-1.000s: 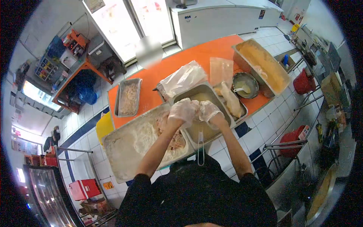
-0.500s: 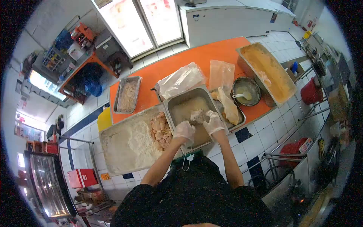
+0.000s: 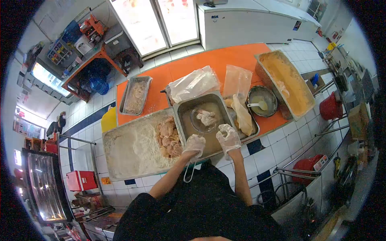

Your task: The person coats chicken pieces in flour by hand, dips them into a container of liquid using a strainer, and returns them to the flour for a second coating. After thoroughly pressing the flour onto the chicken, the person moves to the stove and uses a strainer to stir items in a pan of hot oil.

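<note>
A pale, coated piece of raw chicken lies in cloudy liquid in a deep metal pan, ringed by a round outline. My left hand, in a clear plastic glove, is over the pan's near left side with its fingers curled in; what they hold, if anything, is hidden. Below that hand a wire handle loop sticks out past the near rim. My right hand, gloved too, hovers at the pan's right side, fingers apart and nothing in them. Both hands are away from the chicken.
Left of the pan, a wide tray holds flour and several raw chicken pieces. Around it on the orange table are a foil-like tray, plastic bags, a bowl with a ladle and a tub of orange-brown powder.
My right hand has let go of the chicken and drawn back toward me. The chicken now lies loose in the liquid, and my left hand has moved slightly nearer my body.
</note>
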`<state>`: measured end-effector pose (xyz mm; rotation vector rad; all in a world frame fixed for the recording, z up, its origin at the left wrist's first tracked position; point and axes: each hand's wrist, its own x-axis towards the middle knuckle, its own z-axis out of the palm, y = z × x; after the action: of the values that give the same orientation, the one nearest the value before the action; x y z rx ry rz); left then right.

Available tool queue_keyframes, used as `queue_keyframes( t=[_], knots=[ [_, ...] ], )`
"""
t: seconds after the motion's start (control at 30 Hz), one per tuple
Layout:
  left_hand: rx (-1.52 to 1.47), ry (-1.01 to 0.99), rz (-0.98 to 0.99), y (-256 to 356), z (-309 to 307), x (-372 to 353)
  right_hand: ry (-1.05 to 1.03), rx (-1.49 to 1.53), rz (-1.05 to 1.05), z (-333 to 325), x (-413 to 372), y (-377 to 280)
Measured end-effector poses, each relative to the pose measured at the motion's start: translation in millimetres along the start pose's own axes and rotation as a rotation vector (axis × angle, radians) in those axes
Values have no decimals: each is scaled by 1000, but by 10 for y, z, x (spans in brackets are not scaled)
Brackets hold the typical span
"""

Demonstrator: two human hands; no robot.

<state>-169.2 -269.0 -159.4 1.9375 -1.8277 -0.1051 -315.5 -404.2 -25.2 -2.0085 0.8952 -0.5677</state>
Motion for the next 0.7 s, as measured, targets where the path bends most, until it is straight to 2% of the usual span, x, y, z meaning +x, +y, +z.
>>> queue_keyframes(
  t=[0.03, 0.07, 0.13, 0.17, 0.23, 0.27, 0.33, 0.37, 0.43, 0.47, 0.53, 0.6, 0.63, 0.67, 0.7],
  knots=[
    [145, -200, -136, 121, -213, 42, 25, 9, -24, 18, 8, 67],
    [146, -204, -141, 125, -222, -25, 47, 19, -43, 27, -2, 83],
    [-1090, -28, -747, 160, -231, -187, 38, 38, -20, -16, -4, 29],
    [-1090, -21, -753, 281, -421, -139, 35, 53, 0, -29, 3, -3],
    [-1218, -78, -971, 527, -774, -55, 6, 114, 56, 23, 23, 72],
    [-1220, -66, -982, 549, -800, -64, -16, 174, 117, 55, 28, 112],
    [-1561, 86, -1000, 568, -833, -119, -19, 173, 76, 102, 50, 156],
    [-1563, 102, -1004, 510, -764, -163, -2, 169, 38, 118, 80, 167],
    [-888, -9, -666, 391, -543, -295, -9, 191, 63, 152, 90, 180],
    [-889, -2, -674, 482, -678, -263, 1, 218, 92, 166, 95, 180],
    [-1233, 51, -915, 641, -924, -186, 9, 175, 46, 149, 144, 182],
    [-1305, 114, -995, 672, -878, -252, -21, 144, -6, 163, 155, 137],
    [-1377, 149, -1053, 656, -873, -316, -31, 249, 40, 112, 146, 22],
    [-1371, 169, -1070, 612, -892, -428, -36, 350, 91, 83, 149, -19],
    [-1177, 62, -961, 577, -913, -570, -59, 358, 125, 111, 164, 109]
  ],
)
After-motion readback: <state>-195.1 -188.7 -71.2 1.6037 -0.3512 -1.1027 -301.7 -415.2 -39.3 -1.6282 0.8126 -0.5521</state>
